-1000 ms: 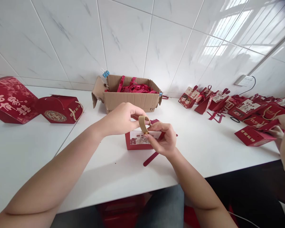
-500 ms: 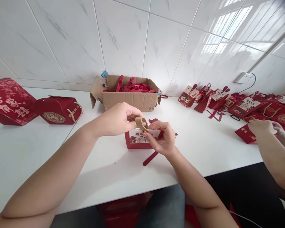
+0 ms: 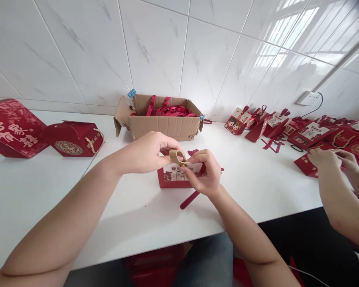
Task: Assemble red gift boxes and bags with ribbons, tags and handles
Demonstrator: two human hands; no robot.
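Note:
A small red gift box with a white printed panel stands on the table in front of me. Above its top a gold strap is bent into a loop, with a small brass-coloured stud at its base. My left hand is closed on the strap's loop from the left, its fingertips partly hidden behind it. From the right, my right hand pinches the strap's base at the stud, thumb in front. A dark red strap lies just beside the box, partly under my right hand.
Behind the box stands a cardboard carton full of red straps. Two larger red boxes are at the left. Several finished-looking red boxes crowd the right, where another person's hands hold a red box.
The gold loop has tilted slightly to the left and flattened between my fingers. My hands have barely shifted. At the right, the other person's hands and box have moved a little.

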